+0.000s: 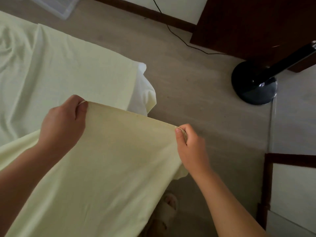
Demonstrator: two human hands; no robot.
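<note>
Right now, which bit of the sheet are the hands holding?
Find the pale yellow sheet spread on the left. Its near edge is pinched by the left hand and right hand. Only this edge is pulled into a straight, tight line; the corner beyond hangs limp.

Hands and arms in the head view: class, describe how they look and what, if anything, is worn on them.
The left hand and right hand are bare: no gloves, rings or watch show. Both forearms are bare too, with no sleeve in view. The right thumbnail looks short and unpainted.
</note>
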